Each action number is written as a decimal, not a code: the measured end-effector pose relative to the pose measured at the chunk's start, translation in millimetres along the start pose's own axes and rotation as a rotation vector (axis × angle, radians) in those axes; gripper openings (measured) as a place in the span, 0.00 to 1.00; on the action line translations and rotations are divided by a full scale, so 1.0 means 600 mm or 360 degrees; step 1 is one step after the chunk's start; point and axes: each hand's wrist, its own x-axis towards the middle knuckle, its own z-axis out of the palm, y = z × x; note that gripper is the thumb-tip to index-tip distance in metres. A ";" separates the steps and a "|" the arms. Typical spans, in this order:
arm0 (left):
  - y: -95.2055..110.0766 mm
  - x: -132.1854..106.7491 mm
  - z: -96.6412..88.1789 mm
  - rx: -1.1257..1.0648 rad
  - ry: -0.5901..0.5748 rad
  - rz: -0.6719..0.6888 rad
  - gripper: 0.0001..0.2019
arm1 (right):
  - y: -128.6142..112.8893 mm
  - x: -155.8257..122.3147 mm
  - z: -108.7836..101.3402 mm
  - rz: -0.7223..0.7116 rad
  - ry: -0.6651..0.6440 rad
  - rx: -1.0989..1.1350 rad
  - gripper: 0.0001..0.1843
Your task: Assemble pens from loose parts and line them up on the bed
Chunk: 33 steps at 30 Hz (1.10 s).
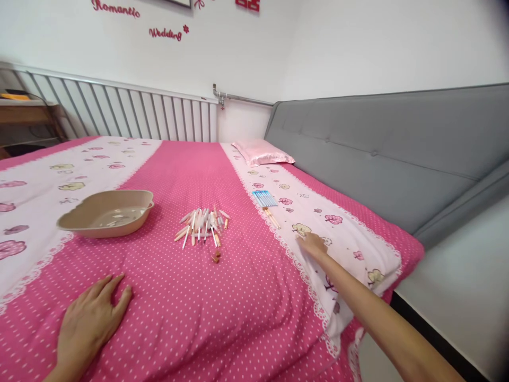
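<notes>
Left hand point(91, 318) planted on the bedspread point(167, 313), palm down, fingers loosely spread, nothing in its grasp, probably a prop for that long stretch on the other side! Across to the right hand point(312, 245), fingertips low over the pale printed strip, fingers bunched narrow; whether anything is pinched in there, I cannot tell. Beyond it, slightly to its left, a few orange-ended pens point(272, 218) lie together, and past those comes a neat row of blue pens point(265, 199), side by side, apparently lined up so that like sits with like. Contrast the loose pile of pens point(204, 223), left of the right hand, ahead and right of the left: overlapping, tips every which way, seemingly just heaped, a small brown object point(216, 257) at its near edge. Straight beyond the left hand sits the beige basin point(107, 232), flat on its base, perhaps parked there within that hand's reach
</notes>
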 end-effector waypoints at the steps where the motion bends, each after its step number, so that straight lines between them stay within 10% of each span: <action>1: 0.002 -0.001 -0.003 0.0053 -0.0009 0.0027 0.31 | 0.011 -0.012 0.001 0.0007 -0.0002 -0.0037 0.31; 13: 0.018 -0.010 -0.015 0.0154 0.0018 0.0025 0.31 | 0.058 -0.109 0.064 -0.0135 0.0304 -0.0217 0.33; 33: 0.022 -0.018 -0.014 0.0065 0.0077 -0.0009 0.29 | 0.068 -0.116 0.084 -0.0224 0.0664 -0.0294 0.30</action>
